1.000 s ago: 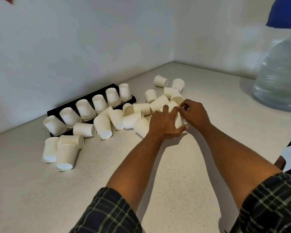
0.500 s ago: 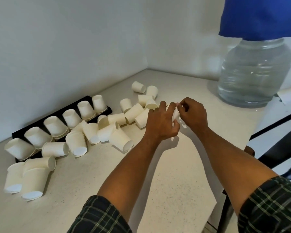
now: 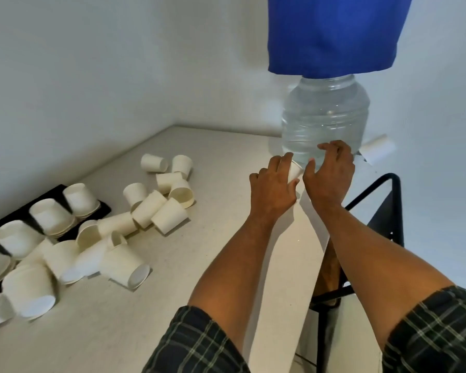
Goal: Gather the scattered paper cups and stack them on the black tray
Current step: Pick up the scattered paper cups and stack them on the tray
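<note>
Hands meet near the right edge of the white speckled countertop [image 3: 189,313], just in front of a large clear water jug [image 3: 326,114] whose top is hidden under a blue cloth cover [image 3: 334,33]. The left hand [image 3: 273,191] curls its fingers round a small white paper cup [image 3: 295,170], of which only a part shows between the fingers. The right hand [image 3: 330,175] is beside that cup with fingers spread and loosely bent; whether the thumb touches the cup cannot be told.

Scattered paper cups [image 3: 159,203] lie on their sides across the middle and left of the counter, well apart from the hands, several touching one another. The black tray [image 3: 104,207] sits at the far left against the wall, carrying upside-down cups [image 3: 80,196] in a row, some nested in short stacks. A rolled white paper [image 3: 378,150] lies behind the jug. A black metal chair frame [image 3: 388,200] stands off the counter's right edge. Plaid sleeves [image 3: 436,332] cover both upper arms.
</note>
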### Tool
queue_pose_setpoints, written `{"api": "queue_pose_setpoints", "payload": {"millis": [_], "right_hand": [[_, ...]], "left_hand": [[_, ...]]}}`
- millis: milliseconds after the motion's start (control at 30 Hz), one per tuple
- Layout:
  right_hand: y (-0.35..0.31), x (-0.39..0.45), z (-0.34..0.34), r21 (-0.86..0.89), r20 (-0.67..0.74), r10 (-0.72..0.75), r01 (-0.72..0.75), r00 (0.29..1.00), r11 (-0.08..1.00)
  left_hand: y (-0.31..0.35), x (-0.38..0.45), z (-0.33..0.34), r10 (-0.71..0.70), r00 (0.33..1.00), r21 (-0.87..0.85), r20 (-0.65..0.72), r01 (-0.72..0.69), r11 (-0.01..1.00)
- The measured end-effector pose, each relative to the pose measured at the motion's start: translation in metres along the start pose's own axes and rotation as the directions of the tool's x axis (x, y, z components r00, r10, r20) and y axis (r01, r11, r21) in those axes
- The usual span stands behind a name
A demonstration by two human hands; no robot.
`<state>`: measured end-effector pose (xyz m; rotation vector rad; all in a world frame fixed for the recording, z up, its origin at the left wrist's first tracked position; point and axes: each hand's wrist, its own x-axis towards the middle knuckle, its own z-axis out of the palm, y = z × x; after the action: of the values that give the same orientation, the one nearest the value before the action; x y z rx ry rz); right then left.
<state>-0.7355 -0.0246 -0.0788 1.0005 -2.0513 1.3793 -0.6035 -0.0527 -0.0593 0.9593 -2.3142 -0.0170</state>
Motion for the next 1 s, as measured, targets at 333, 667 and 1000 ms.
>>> {"api": "queue_pose_setpoints", "payload": {"millis": [333, 667, 1000], "right_hand": [[0.059, 0.066, -0.007, -0.110, -0.175, 0.366, -0.388, 0.914, 0.915], [0.105, 0.113, 0.023, -0.072, 0.064, 0.731, -0.728, 0.679, 0.682], [0.122, 0.115, 0.039, 0.015, 0.059, 0.771, -0.773, 0.634, 0.634]], "left_hand": [[0.054, 0.056, 0.053, 0.111, 0.994, -0.045, 0.000, -0.110, 0.993], [0.057, 0.081, 0.081, 0.273, 0.959, 0.046, -0.078, -0.270, 0.962], [0.030, 0.085, 0.085, 0.409, 0.910, 0.118, -0.074, -0.399, 0.909]]}}
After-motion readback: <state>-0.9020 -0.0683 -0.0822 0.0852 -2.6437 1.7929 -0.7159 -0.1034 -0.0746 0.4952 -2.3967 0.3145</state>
